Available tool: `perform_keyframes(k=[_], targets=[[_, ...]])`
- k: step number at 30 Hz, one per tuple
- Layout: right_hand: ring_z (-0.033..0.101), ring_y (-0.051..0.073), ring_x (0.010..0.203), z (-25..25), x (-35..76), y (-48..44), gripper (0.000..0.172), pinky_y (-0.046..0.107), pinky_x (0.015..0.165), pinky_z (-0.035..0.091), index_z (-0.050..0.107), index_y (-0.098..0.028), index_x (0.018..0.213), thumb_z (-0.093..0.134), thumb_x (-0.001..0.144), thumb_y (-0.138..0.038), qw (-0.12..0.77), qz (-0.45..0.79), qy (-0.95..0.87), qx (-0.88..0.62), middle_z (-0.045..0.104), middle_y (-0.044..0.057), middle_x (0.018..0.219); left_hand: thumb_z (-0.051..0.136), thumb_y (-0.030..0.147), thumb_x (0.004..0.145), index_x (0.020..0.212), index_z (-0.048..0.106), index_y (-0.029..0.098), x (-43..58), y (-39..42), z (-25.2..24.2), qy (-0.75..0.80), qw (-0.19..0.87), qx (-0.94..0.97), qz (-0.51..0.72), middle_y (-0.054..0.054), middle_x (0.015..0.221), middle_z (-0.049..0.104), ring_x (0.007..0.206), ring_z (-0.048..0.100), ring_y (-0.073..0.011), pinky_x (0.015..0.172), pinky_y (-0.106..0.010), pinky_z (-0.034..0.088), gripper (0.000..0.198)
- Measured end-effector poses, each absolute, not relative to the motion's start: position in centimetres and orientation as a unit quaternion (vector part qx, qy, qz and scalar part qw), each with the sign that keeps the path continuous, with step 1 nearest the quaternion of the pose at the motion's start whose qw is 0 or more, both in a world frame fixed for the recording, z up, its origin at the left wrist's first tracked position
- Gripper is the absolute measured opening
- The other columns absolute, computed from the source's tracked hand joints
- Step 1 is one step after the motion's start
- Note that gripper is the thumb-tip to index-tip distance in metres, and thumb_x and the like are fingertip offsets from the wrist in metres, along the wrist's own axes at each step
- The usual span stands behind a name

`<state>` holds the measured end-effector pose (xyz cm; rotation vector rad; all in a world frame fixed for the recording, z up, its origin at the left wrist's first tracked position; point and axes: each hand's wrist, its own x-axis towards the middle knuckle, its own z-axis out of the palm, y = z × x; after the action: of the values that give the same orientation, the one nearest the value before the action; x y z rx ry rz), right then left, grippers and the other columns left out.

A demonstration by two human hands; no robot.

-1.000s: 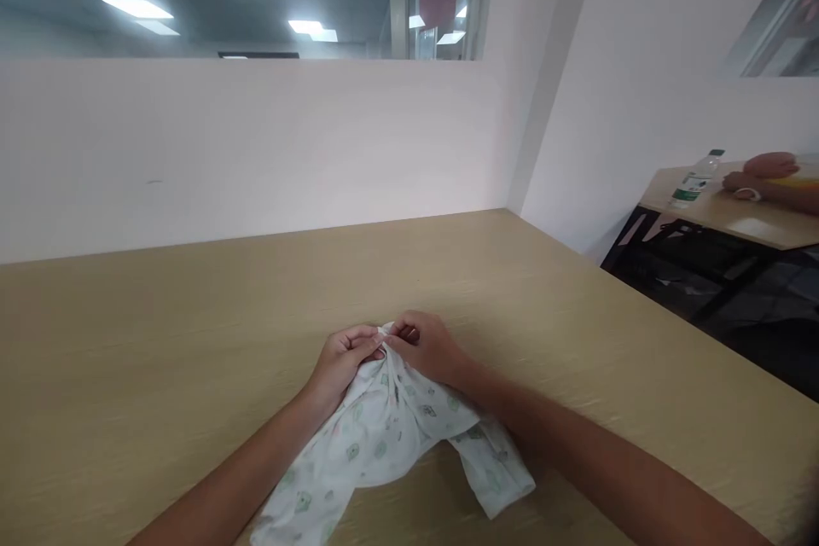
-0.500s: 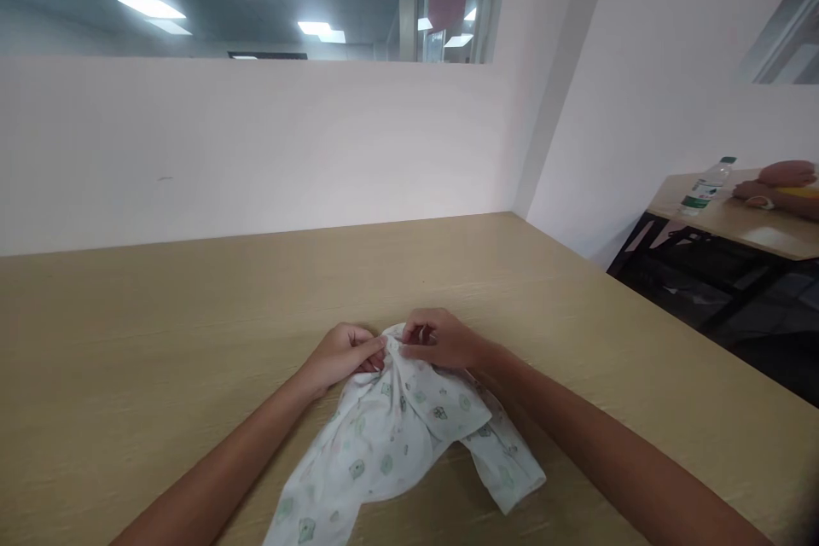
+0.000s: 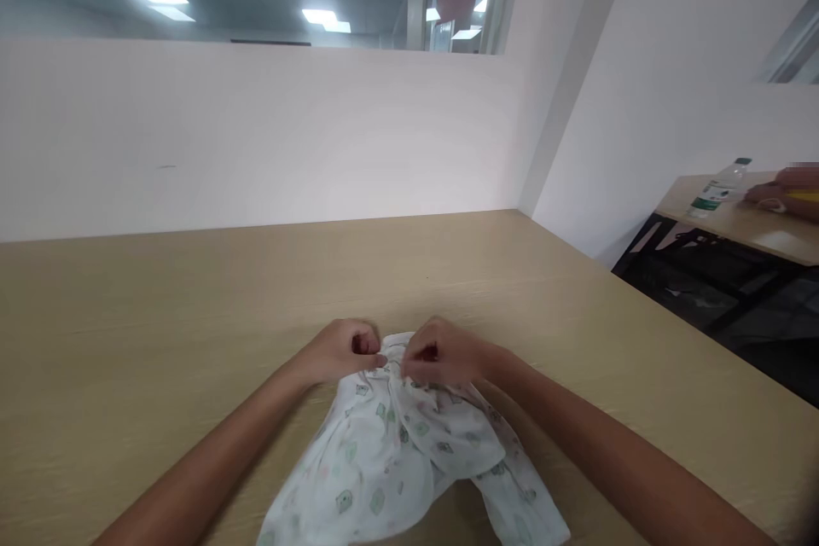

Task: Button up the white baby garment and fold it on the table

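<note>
A small white garment [image 3: 390,461] printed with little green figures lies rumpled on the light wooden table [image 3: 159,316] in front of me. My left hand [image 3: 342,350] pinches its far edge from the left. My right hand [image 3: 441,354] pinches the same edge from the right, the two hands almost touching. The cloth bunches up between my fingers, and the rest spreads toward me between my forearms.
A white partition wall [image 3: 256,136] runs along the table's far edge. At the right, beyond a gap, another table [image 3: 755,222] carries a plastic water bottle [image 3: 717,188], and another person's hand [image 3: 790,183] rests on it.
My hands have drawn a little closer to me and gathered the garment's far edge tighter. The view has shifted slightly left.
</note>
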<state>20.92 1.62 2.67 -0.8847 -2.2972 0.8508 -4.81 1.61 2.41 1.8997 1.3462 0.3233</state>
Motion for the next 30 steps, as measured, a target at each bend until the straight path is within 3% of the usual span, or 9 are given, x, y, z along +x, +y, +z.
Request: perform_keyframes(k=[3, 6, 11, 16, 24, 30], targets=[[0.055, 0.013, 0.067, 2.5, 20.6, 2.6, 0.021, 0.027, 0.060, 0.039, 0.075, -0.018, 0.083, 0.060, 0.093, -0.029, 0.262, 0.281, -0.854, -0.351, 0.067, 0.001, 0.074, 0.064, 0.070, 0.075, 0.098, 0.069, 0.007, -5.1, 1.7, 3.3, 0.502, 0.431, 0.742, 0.111, -0.007, 0.098, 0.064, 0.076, 0.053, 0.0005, 0.063, -0.005, 0.035, 0.066], [0.060, 0.017, 0.080, 1.7, 20.5, 3.2, 0.021, 0.029, 0.069, 0.043, 0.075, -0.019, 0.099, 0.073, 0.087, -0.036, 0.259, 0.239, -0.859, -0.371, 0.070, 0.005, 0.091, 0.061, 0.071, 0.077, 0.102, 0.071, 0.008, -5.5, 1.9, 3.5, 0.501, 0.451, 0.731, 0.108, -0.009, 0.103, 0.066, 0.082, 0.056, -0.0009, 0.067, -0.004, 0.038, 0.068], [0.057, 0.016, 0.080, 1.1, 20.9, 3.5, 0.016, 0.029, 0.071, 0.042, 0.071, -0.017, 0.092, 0.078, 0.083, -0.030, 0.215, 0.223, -0.871, -0.382, 0.066, 0.004, 0.092, 0.071, 0.060, 0.071, 0.095, 0.067, 0.007, -5.4, 1.8, 2.4, 0.504, 0.420, 0.749, 0.095, -0.006, 0.100, 0.064, 0.077, 0.052, 0.0013, 0.062, -0.004, 0.035, 0.058], [0.057, 0.016, 0.083, 1.3, 20.8, 3.6, 0.016, 0.028, 0.074, 0.042, 0.070, -0.019, 0.094, 0.076, 0.079, -0.019, 0.255, 0.220, -0.874, -0.351, 0.065, 0.002, 0.093, 0.068, 0.062, 0.073, 0.098, 0.068, 0.008, -4.6, 1.5, 2.0, 0.512, 0.412, 0.741, 0.137, -0.006, 0.095, 0.064, 0.075, 0.052, 0.0007, 0.062, -0.005, 0.036, 0.060], [0.061, 0.017, 0.076, 0.1, 20.3, 3.3, 0.005, 0.030, 0.070, 0.044, 0.073, -0.018, 0.087, 0.073, 0.085, -0.023, 0.286, 0.217, -0.878, -0.317, 0.068, 0.003, 0.082, 0.061, 0.065, 0.079, 0.093, 0.074, 0.011, -2.7, 1.1, 1.6, 0.551, 0.373, 0.714, 0.218, -0.006, 0.093, 0.065, 0.076, 0.053, 0.0004, 0.063, -0.005, 0.035, 0.057], [0.066, 0.020, 0.083, -1.8, 19.9, 4.0, 0.018, 0.032, 0.078, 0.050, 0.075, -0.020, 0.085, 0.074, 0.085, -0.038, 0.292, 0.185, -0.885, -0.312, 0.072, 0.003, 0.082, 0.062, 0.064, 0.079, 0.081, 0.073, 0.010, -2.8, 1.2, -0.4, 0.541, 0.337, 0.743, 0.203, -0.005, 0.088, 0.064, 0.078, 0.053, 0.0009, 0.068, -0.004, 0.035, 0.055]])
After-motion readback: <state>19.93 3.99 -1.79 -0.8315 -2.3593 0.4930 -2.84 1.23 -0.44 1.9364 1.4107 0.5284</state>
